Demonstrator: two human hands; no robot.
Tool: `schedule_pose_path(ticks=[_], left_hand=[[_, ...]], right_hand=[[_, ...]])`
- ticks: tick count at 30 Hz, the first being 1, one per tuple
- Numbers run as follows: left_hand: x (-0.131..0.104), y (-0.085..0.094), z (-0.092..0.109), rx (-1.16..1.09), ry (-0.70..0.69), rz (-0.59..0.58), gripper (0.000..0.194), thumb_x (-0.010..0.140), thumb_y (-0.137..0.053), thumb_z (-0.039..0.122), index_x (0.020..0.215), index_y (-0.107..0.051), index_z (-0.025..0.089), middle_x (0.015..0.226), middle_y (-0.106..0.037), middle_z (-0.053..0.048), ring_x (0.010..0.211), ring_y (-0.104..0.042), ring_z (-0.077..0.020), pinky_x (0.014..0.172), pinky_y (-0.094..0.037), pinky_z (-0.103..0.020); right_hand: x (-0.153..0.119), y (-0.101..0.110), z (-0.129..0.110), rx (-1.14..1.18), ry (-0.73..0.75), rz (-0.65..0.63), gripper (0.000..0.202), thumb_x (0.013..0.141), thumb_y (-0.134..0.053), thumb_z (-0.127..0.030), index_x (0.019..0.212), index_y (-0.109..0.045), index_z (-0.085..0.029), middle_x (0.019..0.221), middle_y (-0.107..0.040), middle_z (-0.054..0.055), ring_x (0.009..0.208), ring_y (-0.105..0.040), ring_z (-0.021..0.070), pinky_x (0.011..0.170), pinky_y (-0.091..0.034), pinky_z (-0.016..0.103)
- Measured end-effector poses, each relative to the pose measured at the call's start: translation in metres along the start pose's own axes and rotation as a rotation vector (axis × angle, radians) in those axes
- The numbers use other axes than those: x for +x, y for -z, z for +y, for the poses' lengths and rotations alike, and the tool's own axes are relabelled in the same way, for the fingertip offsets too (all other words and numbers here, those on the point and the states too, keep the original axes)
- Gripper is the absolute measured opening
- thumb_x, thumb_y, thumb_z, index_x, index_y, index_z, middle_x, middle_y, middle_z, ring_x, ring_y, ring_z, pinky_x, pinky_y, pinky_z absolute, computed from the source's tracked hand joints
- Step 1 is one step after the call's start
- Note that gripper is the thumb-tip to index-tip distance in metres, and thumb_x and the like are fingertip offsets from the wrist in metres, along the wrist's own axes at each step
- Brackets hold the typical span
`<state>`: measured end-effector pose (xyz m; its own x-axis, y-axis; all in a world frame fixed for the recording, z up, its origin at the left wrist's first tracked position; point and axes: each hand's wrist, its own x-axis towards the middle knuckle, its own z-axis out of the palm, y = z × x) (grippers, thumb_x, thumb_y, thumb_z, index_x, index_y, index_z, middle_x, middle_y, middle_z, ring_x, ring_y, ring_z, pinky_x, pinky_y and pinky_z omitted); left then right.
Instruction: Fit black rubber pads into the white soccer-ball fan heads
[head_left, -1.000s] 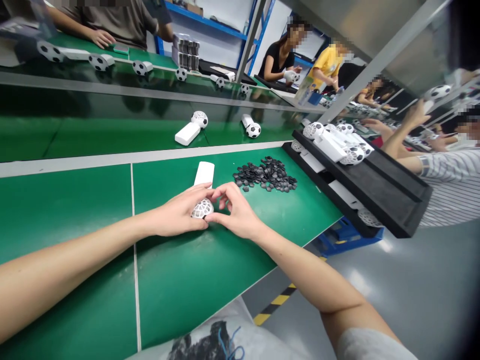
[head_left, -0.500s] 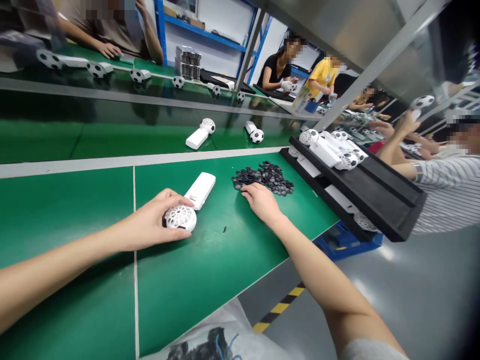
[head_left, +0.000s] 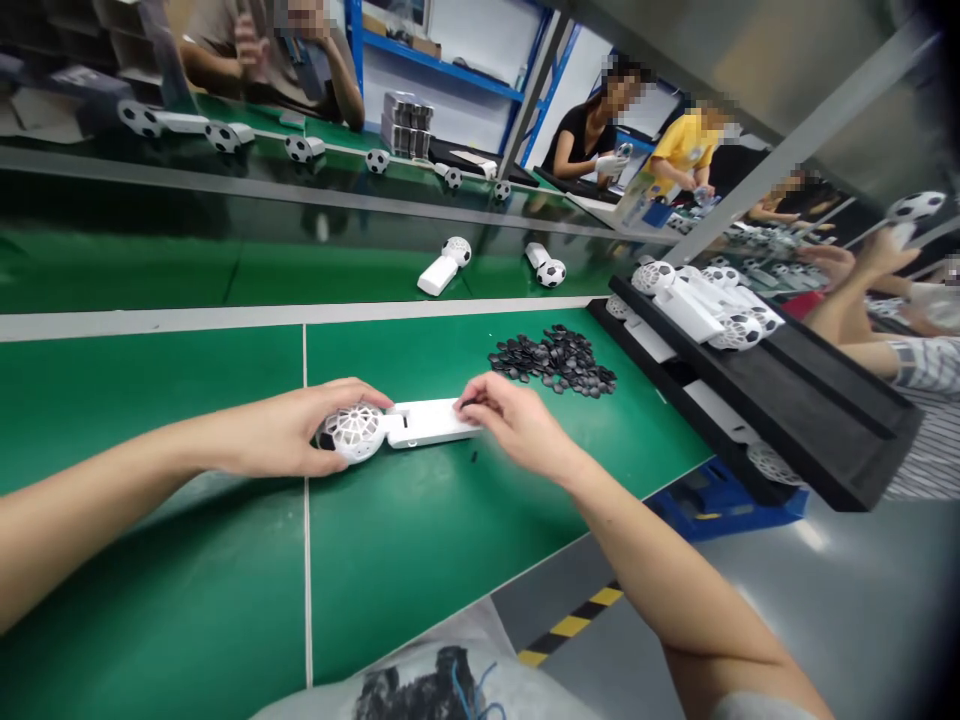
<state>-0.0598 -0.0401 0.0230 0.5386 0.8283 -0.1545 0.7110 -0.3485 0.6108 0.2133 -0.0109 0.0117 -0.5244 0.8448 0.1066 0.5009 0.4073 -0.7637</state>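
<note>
No lettering, label, brand or number can be read anywhere, the white handle (head_left: 433, 423) at the centre included. The one sign-like marking is the yellow-and-black striped tape (head_left: 573, 626), which runs slantwise along the grey floor (head_left: 720, 590) at the near right of the green table (head_left: 405, 560). At the near edge, the pale clothing (head_left: 322, 706) bears a dark patch (head_left: 409, 690) without legible letters. On the far side, any print on the stacked packs (head_left: 407, 125) is too small to tell.
</note>
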Motion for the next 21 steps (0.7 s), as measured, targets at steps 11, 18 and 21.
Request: schedule_pose_path(ticks=[11, 18, 21], left_hand=[[0.004, -0.031, 0.006, -0.122, 0.012, 0.200, 0.053, 0.068, -0.054, 0.024, 0.120, -0.044, 0.021, 0.117, -0.049, -0.005, 0.099, -0.053, -0.0232, 0.079, -0.046, -0.030], [0.008, -0.035, 0.004, -0.107, 0.017, 0.231, 0.052, 0.069, -0.057, 0.027, 0.119, -0.045, 0.021, 0.116, -0.049, -0.006, 0.101, -0.051, -0.0248, 0.083, -0.045, -0.034], [0.007, -0.034, 0.005, -0.107, 0.007, 0.232, 0.051, 0.071, -0.059, 0.036, 0.118, -0.045, 0.021, 0.117, -0.049, -0.007, 0.103, -0.050, -0.0259, 0.084, -0.044, -0.036]], right_hand=[[0.006, -0.033, -0.034, -0.132, 0.264, -0.115, 0.011, 0.088, -0.046, -0.018, 0.093, -0.056, -0.020, 0.092, -0.062, 0.003, 0.085, -0.057, 0.0142, 0.076, -0.045, 0.028], [0.013, -0.044, -0.032, 0.004, 0.248, -0.089, 0.006, 0.081, -0.057, -0.013, 0.079, -0.061, -0.018, 0.076, -0.063, 0.000, 0.070, -0.057, 0.0109, 0.068, -0.045, 0.023], [0.017, -0.049, -0.030, -0.016, 0.274, -0.111, 0.008, 0.081, -0.056, -0.012, 0.079, -0.062, -0.017, 0.077, -0.065, 0.001, 0.072, -0.057, 0.0114, 0.069, -0.044, 0.023]])
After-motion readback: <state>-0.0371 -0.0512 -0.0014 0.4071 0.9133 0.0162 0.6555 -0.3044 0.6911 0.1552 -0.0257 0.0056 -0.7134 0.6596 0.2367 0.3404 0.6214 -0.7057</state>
